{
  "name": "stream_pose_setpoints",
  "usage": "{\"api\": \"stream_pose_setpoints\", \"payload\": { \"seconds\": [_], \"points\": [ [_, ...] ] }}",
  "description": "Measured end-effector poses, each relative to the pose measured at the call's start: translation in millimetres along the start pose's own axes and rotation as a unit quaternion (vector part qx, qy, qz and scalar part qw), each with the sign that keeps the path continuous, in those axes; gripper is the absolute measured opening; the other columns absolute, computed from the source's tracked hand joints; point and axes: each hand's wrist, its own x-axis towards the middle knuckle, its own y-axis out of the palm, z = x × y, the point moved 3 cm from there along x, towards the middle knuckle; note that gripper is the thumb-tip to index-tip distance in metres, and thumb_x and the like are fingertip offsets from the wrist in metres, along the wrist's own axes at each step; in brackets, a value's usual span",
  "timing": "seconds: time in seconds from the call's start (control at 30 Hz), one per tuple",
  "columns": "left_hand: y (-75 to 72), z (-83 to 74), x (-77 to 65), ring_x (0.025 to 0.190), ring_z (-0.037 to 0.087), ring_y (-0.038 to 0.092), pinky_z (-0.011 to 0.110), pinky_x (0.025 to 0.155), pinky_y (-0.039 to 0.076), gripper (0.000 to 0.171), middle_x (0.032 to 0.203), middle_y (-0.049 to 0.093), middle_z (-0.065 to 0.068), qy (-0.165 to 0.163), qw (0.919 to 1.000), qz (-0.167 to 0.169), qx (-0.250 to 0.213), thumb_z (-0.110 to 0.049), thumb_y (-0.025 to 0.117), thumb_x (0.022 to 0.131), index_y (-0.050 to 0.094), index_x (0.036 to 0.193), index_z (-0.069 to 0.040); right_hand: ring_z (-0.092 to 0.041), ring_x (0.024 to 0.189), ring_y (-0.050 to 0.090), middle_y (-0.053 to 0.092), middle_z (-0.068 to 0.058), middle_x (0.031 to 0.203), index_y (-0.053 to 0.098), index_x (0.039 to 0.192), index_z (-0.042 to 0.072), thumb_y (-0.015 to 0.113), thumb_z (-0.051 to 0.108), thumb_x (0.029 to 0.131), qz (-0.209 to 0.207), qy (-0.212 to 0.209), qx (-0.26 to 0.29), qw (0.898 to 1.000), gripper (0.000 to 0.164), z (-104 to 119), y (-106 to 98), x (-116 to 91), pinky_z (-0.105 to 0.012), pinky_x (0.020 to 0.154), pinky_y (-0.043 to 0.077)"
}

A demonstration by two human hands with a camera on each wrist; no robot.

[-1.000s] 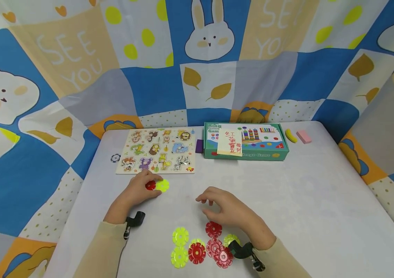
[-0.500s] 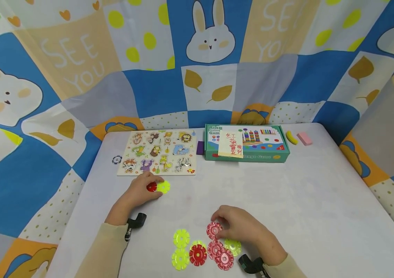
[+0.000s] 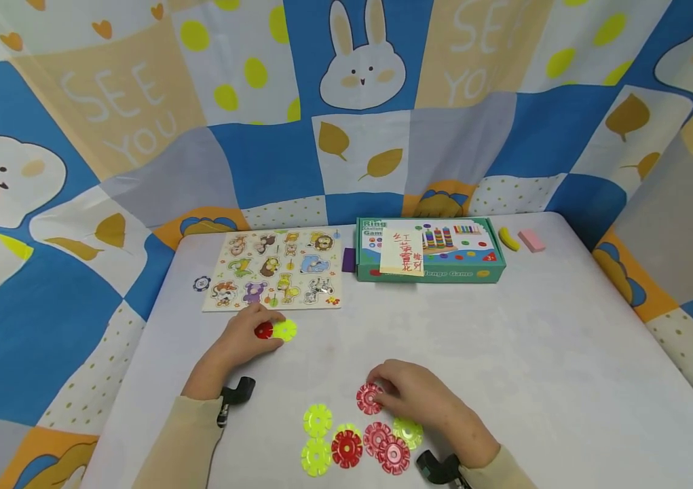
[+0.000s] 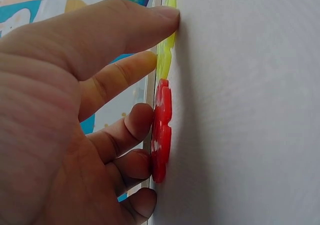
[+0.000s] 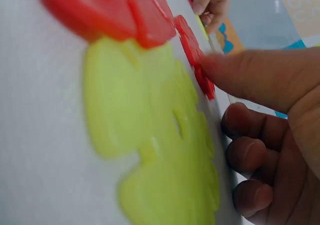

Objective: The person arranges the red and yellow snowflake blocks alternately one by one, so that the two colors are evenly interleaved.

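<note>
My left hand (image 3: pixel 242 343) rests at the near edge of the animal puzzle board, its thumb and index finger pinching a yellow-green snowflake disc (image 3: pixel 287 330). A red snowflake disc (image 4: pixel 162 130) lies joined or touching beside it, under the curled fingers. Nearer to me, my right hand (image 3: pixel 428 404) pinches a red snowflake disc (image 3: pixel 367 399) by its edge, just beyond the loose discs. In the right wrist view, the thumb lies against that red disc (image 5: pixel 187 42); a yellow-green disc (image 5: pixel 160 130) fills the foreground.
Several loose discs lie at the front, among them a yellow-green one (image 3: pixel 317 421) and a red one (image 3: pixel 347 448). Behind stand the animal puzzle board (image 3: pixel 269 268) and a green game box (image 3: pixel 465 273) bearing a paper note. A toy banana (image 3: pixel 508 239) and pink block (image 3: pixel 532 240) lie far right.
My right hand came down toward me, took hold of the red disc at the top of the pile and shifted it slightly away and left. The left hand stayed in place.
</note>
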Motion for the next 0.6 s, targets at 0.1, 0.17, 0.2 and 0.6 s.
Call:
{"api": "stream_pose_setpoints", "payload": {
  "seconds": [0.1,0.17,0.2,0.6],
  "points": [
    [-0.7,-0.3,-0.3,0.089,0.017,0.045,0.033,0.073,0.041,0.043,0.098,0.049,-0.005,-0.001,1.0,0.002,0.001,-0.04,0.079,0.073,0.065,0.113,-0.033,-0.005,0.07,0.047,0.051,0.016,0.078,0.066,0.104,0.024,0.073,0.045,0.078,-0.005,0.002,-0.014,1.0,0.034,2.9,1.3,0.9,-0.023,0.062,0.041],
    [-1.4,-0.7,-0.1,0.089,0.017,0.045,0.033,0.074,0.041,0.043,0.098,0.049,-0.004,-0.002,1.0,0.002,0.001,-0.039,0.079,0.073,0.065,0.113,-0.032,-0.005,0.07,0.047,0.052,0.016,0.08,0.066,0.104,0.024,0.076,0.049,0.073,-0.001,0.015,-0.017,1.0,0.041,5.2,1.7,2.4,-0.024,0.063,0.042],
    [-1.8,-0.8,0.1,0.089,0.017,0.045,0.034,0.074,0.041,0.042,0.098,0.049,-0.004,-0.003,1.0,0.002,0.002,-0.039,0.079,0.073,0.065,0.113,-0.032,-0.005,0.071,0.047,0.052,0.015,0.081,0.065,0.103,0.024,0.077,0.05,0.071,0.0,0.022,-0.018,1.0,0.043,6.3,2.0,3.1,-0.024,0.063,0.042],
    [-1.7,-0.6,0.4,0.089,0.017,0.045,0.034,0.074,0.041,0.043,0.1,0.049,-0.005,-0.002,1.0,0.001,0.002,-0.041,0.079,0.074,0.065,0.113,-0.031,-0.004,0.078,0.051,0.055,0.013,0.093,0.06,0.105,0.023,0.082,0.042,0.068,0.022,0.049,-0.036,0.998,0.047,18.8,0.4,7.1,-0.025,0.067,0.049]
  ]
}}
